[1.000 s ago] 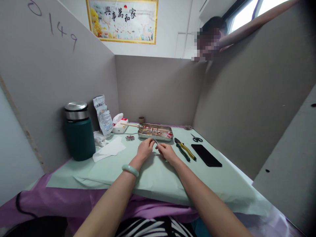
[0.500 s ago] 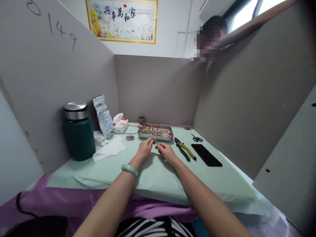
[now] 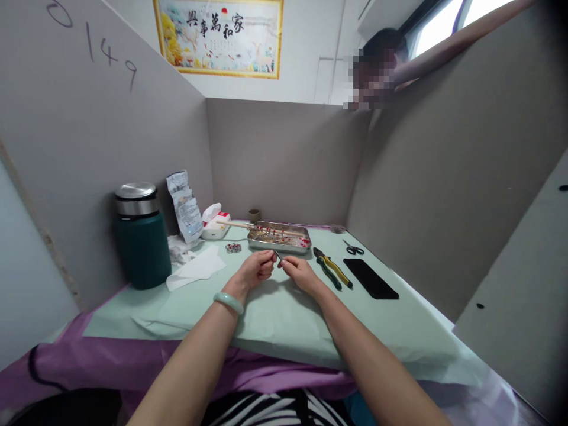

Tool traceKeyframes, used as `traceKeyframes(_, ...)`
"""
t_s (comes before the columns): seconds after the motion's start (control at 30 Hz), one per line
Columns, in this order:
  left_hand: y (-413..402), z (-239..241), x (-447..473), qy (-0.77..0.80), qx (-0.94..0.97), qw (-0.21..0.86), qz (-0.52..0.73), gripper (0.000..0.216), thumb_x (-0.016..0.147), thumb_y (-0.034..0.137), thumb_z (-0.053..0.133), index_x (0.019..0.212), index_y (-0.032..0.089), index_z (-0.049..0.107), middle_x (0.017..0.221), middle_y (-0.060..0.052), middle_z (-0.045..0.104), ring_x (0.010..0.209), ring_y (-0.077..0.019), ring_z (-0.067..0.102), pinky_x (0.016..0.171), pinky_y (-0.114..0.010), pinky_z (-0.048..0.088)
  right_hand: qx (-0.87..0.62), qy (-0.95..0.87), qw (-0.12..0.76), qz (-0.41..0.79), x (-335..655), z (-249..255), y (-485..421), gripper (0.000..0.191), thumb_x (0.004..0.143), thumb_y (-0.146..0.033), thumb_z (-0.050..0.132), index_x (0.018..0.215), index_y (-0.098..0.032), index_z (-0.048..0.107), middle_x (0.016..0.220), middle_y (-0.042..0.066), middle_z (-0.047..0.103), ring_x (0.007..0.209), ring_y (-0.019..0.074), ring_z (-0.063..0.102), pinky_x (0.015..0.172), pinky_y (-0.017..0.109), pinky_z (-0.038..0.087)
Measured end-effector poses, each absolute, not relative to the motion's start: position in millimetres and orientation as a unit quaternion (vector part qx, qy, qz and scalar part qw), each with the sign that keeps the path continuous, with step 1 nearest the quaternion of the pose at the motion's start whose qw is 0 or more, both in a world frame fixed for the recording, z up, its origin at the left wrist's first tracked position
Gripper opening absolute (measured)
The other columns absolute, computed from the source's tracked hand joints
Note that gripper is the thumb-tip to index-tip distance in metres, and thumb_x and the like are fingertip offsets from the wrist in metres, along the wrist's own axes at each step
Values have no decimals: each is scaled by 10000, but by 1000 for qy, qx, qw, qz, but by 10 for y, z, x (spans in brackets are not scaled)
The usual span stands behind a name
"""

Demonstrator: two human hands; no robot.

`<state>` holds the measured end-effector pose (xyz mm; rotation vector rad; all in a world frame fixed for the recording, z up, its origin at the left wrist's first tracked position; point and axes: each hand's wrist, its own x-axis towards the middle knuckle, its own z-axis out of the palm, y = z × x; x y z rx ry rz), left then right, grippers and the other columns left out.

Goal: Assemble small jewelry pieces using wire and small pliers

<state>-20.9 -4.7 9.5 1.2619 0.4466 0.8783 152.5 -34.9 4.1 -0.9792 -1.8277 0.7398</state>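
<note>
My left hand point(image 3: 254, 269), with a pale green bangle point(image 3: 228, 303) on its wrist, is curled closed just above the light green table cover point(image 3: 275, 319). My right hand point(image 3: 298, 270) is closed in a pinch right beside it. Between the two hands a thin metal piece point(image 3: 277, 255) shows, held at both ends as far as I can tell. Just behind the hands stands a shallow metal tray point(image 3: 278, 238) filled with small beads, with a wooden stick lying across it.
A dark green flask point(image 3: 142, 236) stands at the left, with a foil packet point(image 3: 185, 207), white tissues point(image 3: 197, 267) and a small bead cluster point(image 3: 233, 248). Pliers point(image 3: 332, 268), a black phone point(image 3: 370, 278) and small scissors point(image 3: 353, 249) lie at the right. Grey partitions wall three sides; a person leans behind the right one.
My left hand has curled tighter and drawn slightly back toward me. My right hand has shifted a little toward the tray. The metal piece stays between them.
</note>
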Motion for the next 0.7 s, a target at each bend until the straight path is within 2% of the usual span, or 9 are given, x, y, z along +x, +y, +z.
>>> traceKeyframes(0.13, -43, 92, -246, 158, 534, 746, 366, 219, 830, 343, 504, 728, 151, 512, 422, 101, 175, 356, -46, 121, 344, -167, 153, -375, -729, 450, 353, 1517, 85, -403, 266, 819, -381, 455, 798, -162, 605, 577, -38, 412, 530, 93, 342, 512, 218, 278)
traceKeyframes(0.37, -85, 125, -264, 156, 522, 764, 346, 234, 841, 348, 495, 718, 149, 507, 414, 101, 162, 346, -42, 117, 349, -161, 182, -357, -686, 424, 471, 1498, 133, -478, 305, 797, -453, 464, 817, -170, 577, 584, -29, 414, 512, 97, 345, 491, 215, 298)
traceKeyframes(0.7, -62, 124, -165, 208, 536, 717, 394, 231, 824, 352, 491, 759, 135, 537, 458, 90, 216, 371, -40, 150, 355, -173, 116, -414, -698, 478, 337, 1459, 69, -378, 269, 799, -389, 473, 751, -160, 607, 587, -30, 452, 530, 94, 369, 511, 221, 286)
